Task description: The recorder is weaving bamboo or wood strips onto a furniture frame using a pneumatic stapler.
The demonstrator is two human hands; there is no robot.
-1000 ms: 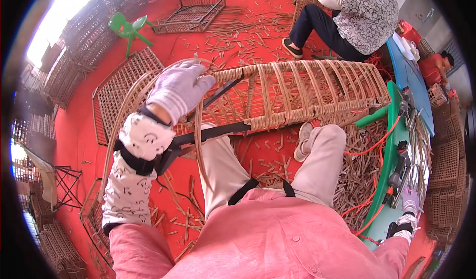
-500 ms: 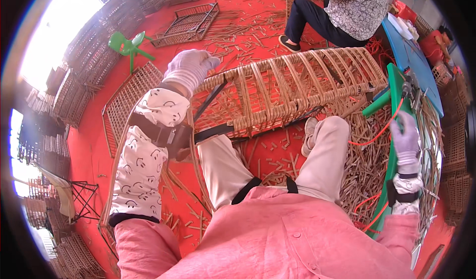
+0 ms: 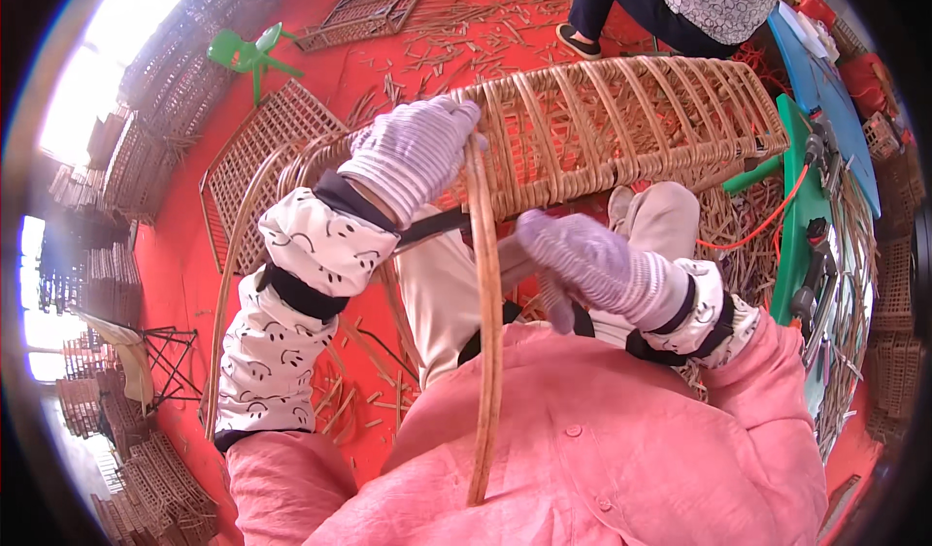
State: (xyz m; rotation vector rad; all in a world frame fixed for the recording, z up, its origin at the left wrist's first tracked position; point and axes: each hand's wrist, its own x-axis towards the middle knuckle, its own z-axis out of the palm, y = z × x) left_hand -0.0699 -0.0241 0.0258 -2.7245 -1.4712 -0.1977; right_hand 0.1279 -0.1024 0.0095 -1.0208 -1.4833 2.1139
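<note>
My left hand (image 3: 416,156), in a striped lilac glove, grips a long brown rattan strip (image 3: 488,323) at the left end of a woven wicker frame (image 3: 621,124). From there the strip hangs down across my lap to my pink shirt. The frame lies slantwise over my knees, its dark inner bars partly showing under the weaving. More strips loop behind my left wrist and along my left arm. My right hand (image 3: 594,263), gloved alike, is just right of the hanging strip, fingers stretched out and thumb apart, slightly blurred.
A green bench (image 3: 794,187) at my right holds tools with an orange hose (image 3: 752,238). Cut strips litter the red floor around it. Left stand a wicker panel (image 3: 262,172), a small green chair (image 3: 254,56) and stacked wicker pieces (image 3: 160,163). A person (image 3: 714,2) sits beyond the frame.
My right hand has come from the green bench to the middle. My left hand has moved right and down along the frame, and a strip now hangs from it across my lap.
</note>
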